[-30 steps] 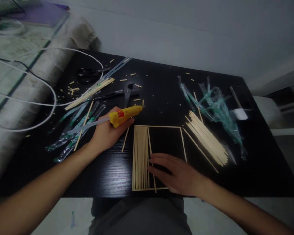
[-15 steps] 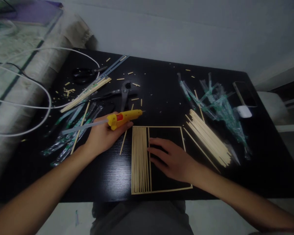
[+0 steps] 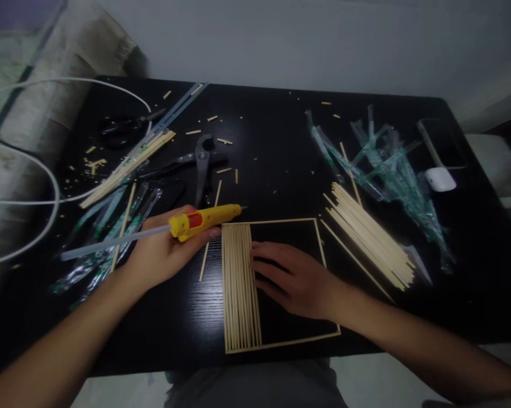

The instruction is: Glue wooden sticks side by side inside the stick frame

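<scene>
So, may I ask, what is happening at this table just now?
A person's left hand holds a yellow glue gun, its nozzle pointing to the right. The right hand is at the right edge of a row of thin sticks, laid side by side within a stick frame. The row covers only the left part of it. More sticks lie in a pile to the right.

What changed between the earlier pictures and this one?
The right hand straightened the slanted outermost stick and slid it left, closing the visible gap to the row of sticks in the frame. Unchanged: the left hand holds the yellow glue gun.
</scene>
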Demonstrator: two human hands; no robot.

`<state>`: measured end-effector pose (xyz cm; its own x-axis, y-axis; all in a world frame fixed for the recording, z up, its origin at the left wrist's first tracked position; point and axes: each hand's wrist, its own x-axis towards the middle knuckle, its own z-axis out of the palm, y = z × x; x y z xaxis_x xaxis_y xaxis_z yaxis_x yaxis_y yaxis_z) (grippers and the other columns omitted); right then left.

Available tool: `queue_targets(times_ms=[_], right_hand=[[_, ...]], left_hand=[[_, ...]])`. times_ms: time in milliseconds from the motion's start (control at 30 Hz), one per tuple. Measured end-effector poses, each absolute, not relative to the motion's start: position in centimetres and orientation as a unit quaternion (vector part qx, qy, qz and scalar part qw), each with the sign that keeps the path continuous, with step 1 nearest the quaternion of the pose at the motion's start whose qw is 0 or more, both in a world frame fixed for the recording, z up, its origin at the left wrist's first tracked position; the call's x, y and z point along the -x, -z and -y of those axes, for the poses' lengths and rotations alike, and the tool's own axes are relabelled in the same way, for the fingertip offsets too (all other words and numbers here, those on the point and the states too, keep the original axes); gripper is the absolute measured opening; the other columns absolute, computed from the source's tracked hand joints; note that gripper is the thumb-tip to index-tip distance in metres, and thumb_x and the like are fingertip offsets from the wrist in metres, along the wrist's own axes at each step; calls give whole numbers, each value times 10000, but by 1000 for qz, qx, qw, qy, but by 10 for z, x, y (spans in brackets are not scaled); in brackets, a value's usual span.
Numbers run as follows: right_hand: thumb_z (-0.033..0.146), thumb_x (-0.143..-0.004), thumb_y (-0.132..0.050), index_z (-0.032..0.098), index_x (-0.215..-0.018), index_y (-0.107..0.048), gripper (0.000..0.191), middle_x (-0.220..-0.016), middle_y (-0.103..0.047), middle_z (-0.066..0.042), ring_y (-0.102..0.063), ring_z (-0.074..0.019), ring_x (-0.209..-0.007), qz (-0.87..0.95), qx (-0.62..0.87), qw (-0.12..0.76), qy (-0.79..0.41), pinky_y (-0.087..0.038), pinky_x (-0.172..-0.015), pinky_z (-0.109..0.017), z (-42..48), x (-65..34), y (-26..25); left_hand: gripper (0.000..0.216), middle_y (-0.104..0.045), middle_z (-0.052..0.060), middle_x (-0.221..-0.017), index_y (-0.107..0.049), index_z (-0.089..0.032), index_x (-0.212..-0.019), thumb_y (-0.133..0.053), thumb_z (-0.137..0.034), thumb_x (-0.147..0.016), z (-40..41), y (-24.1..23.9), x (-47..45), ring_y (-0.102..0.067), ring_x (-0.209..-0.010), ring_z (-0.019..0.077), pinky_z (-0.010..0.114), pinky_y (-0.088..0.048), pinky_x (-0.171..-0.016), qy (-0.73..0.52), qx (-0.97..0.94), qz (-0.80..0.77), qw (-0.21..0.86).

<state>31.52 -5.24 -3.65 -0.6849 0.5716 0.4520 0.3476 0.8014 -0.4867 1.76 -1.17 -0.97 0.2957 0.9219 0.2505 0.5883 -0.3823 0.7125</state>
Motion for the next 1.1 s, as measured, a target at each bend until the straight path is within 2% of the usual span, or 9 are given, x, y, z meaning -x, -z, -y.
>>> queue_targets(times_ms=[167, 433, 600, 767, 933, 1033, 1100], right_hand=[[169, -1101, -663, 122, -1272, -715, 184, -1259, -804, -161, -769, -267, -1316, 894, 264, 311, -188, -667, -1134, -442, 52, -314, 36], [144, -1084, -688, 82, -1240, -728, 172, -1247, -805, -177, -772, -271, -1304, 889, 264, 320, -194, -665, -1138, -429, 52, -313, 34], [138, -1087, -679, 94, -1230, -729, 158, -1258, -804, -181, -774, -268, -1302, 888, 267, 321, -190, -675, -1123, -435, 53, -313, 34], [146, -1099, -663, 131, -1246, -721, 159, -1259, -806, -158, -775, -256, -1303, 887, 274, 319, -190, -690, -1099, -437, 53, -312, 34], [159, -1101, -667, 127, -1249, -721, 161, -1273, -803, -165, -777, -258, -1298, 889, 272, 317, -188, -690, -1102, -437, 53, -313, 35], [159, -1100, -667, 133, -1249, -724, 161, -1278, -803, -162, -776, -253, -1300, 887, 276, 317, -192, -687, -1105, -434, 53, -313, 34], [156, -1102, -663, 131, -1241, -726, 154, -1272, -804, -162, -777, -251, -1297, 887, 275, 318, -192, -685, -1107, -429, 53, -312, 34]], left_hand=[[374, -599, -37, -661, -621, -242, -763, -705, -471, -1046, 11, 7, -10, -561, -498, 113, 272, -401, -451, -305, -796, -467, 232], [401, -639, -31, -666, -663, -249, -786, -650, -526, -1075, 12, 9, -8, -585, -475, 114, 261, -423, -431, -278, -817, -457, 217], [397, -606, -47, -627, -651, -262, -771, -668, -544, -1050, 12, 9, -11, -523, -430, 111, 275, -381, -401, -268, -802, -478, 238], [429, -624, -35, -631, -654, -261, -741, -657, -561, -1048, 12, 6, -11, -553, -453, 127, 295, -414, -442, -260, -804, -484, 226], [420, -633, -33, -611, -692, -276, -757, -650, -575, -1049, 12, 4, -7, -526, -424, 133, 304, -380, -401, -245, -810, -483, 227], [450, -669, -17, -607, -697, -289, -725, -652, -608, -1039, 11, 4, -3, -636, -509, 182, 321, -461, -450, -243, -816, -479, 213], [400, -724, -15, -664, -738, -305, -771, -677, -608, -1024, 11, 4, -1, -707, -593, 206, 332, -533, -515, -251, -816, -480, 202]])
